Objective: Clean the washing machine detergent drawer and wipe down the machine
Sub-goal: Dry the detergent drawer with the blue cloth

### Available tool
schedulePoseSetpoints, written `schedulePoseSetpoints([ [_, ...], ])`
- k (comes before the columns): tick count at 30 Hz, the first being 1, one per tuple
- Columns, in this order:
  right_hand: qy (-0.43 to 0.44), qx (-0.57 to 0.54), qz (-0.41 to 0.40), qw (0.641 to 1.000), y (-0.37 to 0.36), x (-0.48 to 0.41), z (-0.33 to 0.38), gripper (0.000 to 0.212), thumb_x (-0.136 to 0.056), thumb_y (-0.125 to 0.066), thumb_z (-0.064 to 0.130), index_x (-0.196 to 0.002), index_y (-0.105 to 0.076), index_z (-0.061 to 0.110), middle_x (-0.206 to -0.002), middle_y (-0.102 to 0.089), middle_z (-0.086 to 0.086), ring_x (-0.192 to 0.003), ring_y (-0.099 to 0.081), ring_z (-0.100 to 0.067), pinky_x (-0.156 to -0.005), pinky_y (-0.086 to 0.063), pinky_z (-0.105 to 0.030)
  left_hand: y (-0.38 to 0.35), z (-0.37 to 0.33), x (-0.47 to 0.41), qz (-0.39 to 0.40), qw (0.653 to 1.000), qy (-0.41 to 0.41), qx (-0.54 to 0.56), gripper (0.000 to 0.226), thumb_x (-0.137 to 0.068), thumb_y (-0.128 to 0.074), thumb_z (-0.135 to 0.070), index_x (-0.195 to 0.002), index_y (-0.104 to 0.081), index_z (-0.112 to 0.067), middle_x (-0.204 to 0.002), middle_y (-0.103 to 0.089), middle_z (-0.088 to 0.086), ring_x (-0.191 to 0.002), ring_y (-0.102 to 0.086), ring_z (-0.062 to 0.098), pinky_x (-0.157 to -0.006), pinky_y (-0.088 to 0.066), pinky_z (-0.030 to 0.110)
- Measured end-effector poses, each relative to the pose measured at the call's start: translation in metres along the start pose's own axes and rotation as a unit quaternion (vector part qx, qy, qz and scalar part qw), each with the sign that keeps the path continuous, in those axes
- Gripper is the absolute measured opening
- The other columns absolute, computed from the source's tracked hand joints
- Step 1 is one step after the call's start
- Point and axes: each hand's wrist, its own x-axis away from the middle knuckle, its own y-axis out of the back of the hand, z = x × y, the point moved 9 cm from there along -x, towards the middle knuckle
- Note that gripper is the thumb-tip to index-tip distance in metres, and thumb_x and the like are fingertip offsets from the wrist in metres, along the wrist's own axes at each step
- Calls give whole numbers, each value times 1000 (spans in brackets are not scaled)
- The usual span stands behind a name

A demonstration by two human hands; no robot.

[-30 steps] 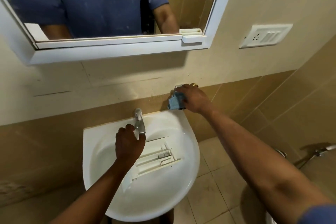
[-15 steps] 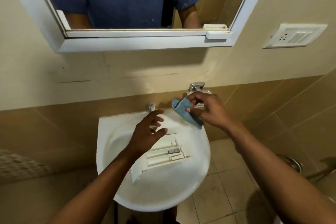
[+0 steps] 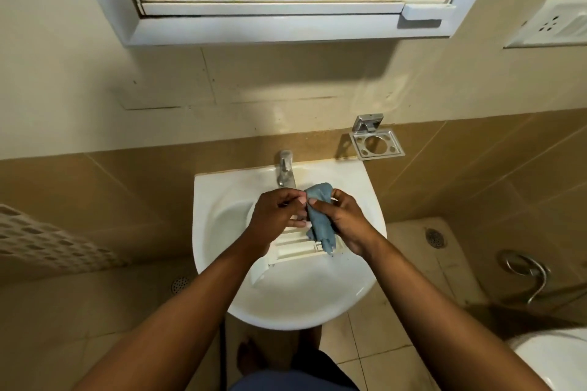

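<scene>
Both hands over white ceramic sink (image 3: 206, 232): right hand (image 3: 344, 222) fingers clamped on crumpled blue-grey cloth (image 3: 319, 219), left hand (image 3: 276, 216) pinching its edge. White plastic detergent drawer (image 3: 295, 247) lies in the sink basin below the cloth. Step: readying cloth. Next likely wetting under the sink's chrome tap (image 3: 285, 168), then scrubbing drawer.

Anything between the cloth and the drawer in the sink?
Nothing visible. Both hands, left hand and right hand, hold the blue cloth directly over the detergent drawer lying in the sink.
</scene>
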Motion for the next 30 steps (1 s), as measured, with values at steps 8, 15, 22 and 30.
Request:
schedulePoseSetpoints([
  [8,59,64,-119,989,46,-7,19,25,-89,-79,16,-107,-68,2,-96,-72,-27,-82,-68,-34,-86,-56,-58,103,82,8,-227,941,185,-168,61,-80,-82,-50,-121,-57,-12,-112,-65,4,-105,-66,29,-97,-55,45],
  [15,54,86,-131,986,66,-10,9,26,-88,-81,21,-105,-70,4,-103,-72,-25,-103,-70,-45,-95,-55,-61,92,125,11,-154,942,256,-151,65,-60,-83,-57,-102,-62,-12,-96,-64,6,-89,-61,27,-76,-55,40],
  [22,42,100,-132,985,77,-6,-11,24,-88,-81,28,-99,-71,8,-91,-74,-16,-98,-72,-40,-93,-56,-57,99,114,9,-173,931,226,-231,46,-73,-82,-48,-96,-65,-12,-94,-69,9,-79,-66,26,-55,-63,40],
  [30,38,149,-195,969,95,3,-21,19,-93,-73,24,-103,-69,8,-92,-76,-10,-90,-74,-27,-73,-60,-33,86,115,13,-133,935,254,-208,56,-68,-84,-38,-110,-63,-7,-104,-68,15,-92,-68,35,-58,-64,51],
])
